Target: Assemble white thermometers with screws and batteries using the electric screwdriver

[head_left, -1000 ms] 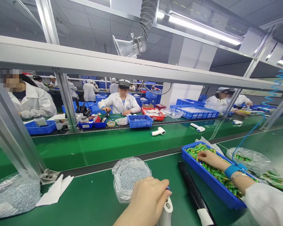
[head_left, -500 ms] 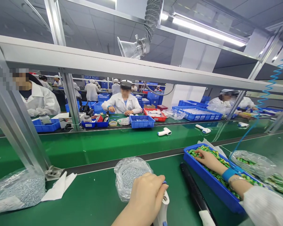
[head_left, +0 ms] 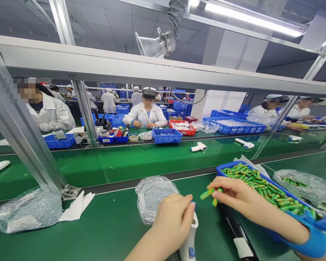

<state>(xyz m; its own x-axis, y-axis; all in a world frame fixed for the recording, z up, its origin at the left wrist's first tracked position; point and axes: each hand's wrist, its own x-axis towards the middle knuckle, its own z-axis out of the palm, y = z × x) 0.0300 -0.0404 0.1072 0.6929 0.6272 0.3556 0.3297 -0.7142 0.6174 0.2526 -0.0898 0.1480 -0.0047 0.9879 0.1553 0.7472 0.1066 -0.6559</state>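
My left hand point(head_left: 174, 223) is closed around the top of a white handheld infrared thermometer point(head_left: 189, 241) with a blue button, held near the bench's front edge; the fingers hide its head. Between the thumb and fingers of my right hand point(head_left: 230, 194) are a few green batteries point(head_left: 207, 194) with gold ends, just right of the thermometer. Behind that hand sits a long blue bin point(head_left: 220, 167) heaped with similar batteries point(head_left: 263, 186). A blue band circles my right wrist. An opened plastic bag of tiny silvery parts point(head_left: 156, 197) lies beyond my left hand.
A black tool point(head_left: 235, 228) with a white label lies under my right forearm. At left are another bag of silvery parts point(head_left: 38, 212) and white paper point(head_left: 77, 208). White thermometers point(head_left: 199, 146) lie on the green conveyor point(head_left: 152, 156). Co-workers point(head_left: 146, 112) sit beyond it.
My right hand has come out of the blue bin and moved left toward the thermometer with a few batteries. My left hand keeps its hold. The view has shifted slightly.
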